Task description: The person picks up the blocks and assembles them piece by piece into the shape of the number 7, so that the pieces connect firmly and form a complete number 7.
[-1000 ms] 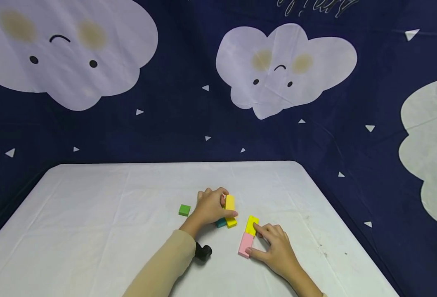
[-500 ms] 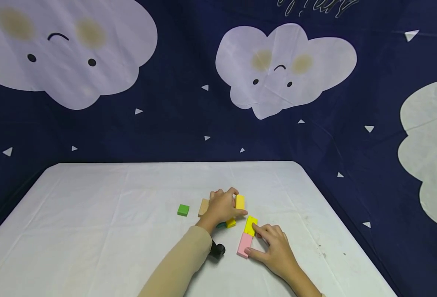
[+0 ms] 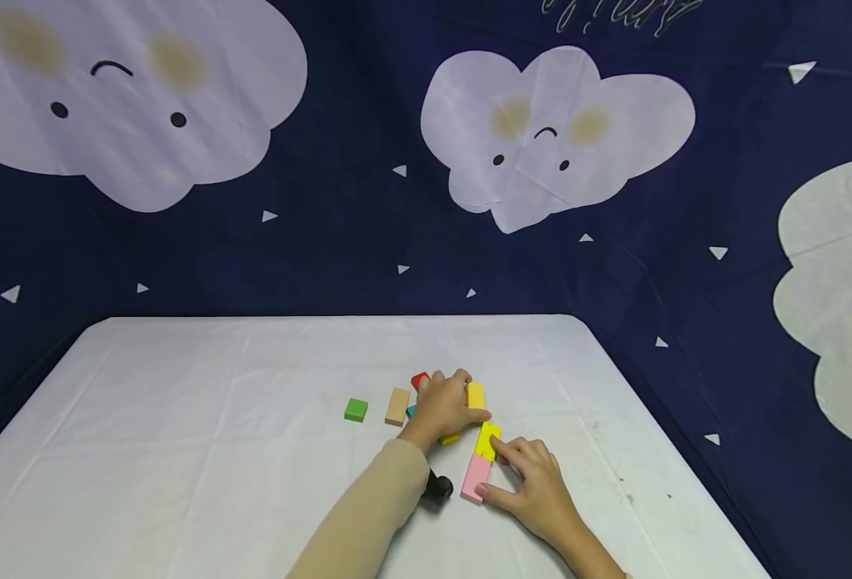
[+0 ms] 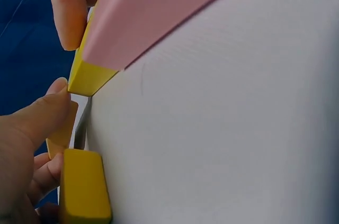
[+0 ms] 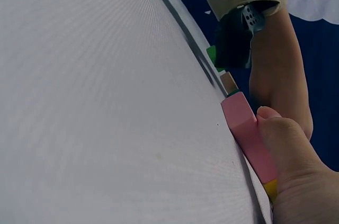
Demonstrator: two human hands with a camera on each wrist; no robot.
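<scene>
My left hand (image 3: 442, 406) pinches a yellow block (image 3: 475, 394) between thumb and fingers, at the far end of a short row. That row is a second yellow block (image 3: 488, 439) and a pink block (image 3: 476, 479), lying end to end on the white table. My right hand (image 3: 539, 484) holds the row from the right, thumb at the pink block's near end and index finger on the yellow one. The left wrist view shows the held block (image 4: 62, 135) close to the row's yellow end. Another yellow block (image 3: 450, 439) lies partly hidden under my left hand.
Left of my left hand lie a tan block (image 3: 397, 406) and a green block (image 3: 356, 410). A red block (image 3: 419, 380) and a teal block (image 3: 411, 412) are partly covered by that hand. A black camera (image 3: 438, 488) juts from the left wrist.
My left hand has moved right with its yellow block, up to the row's far end, uncovering the tan, red and teal blocks. My right hand has stayed at the row.
</scene>
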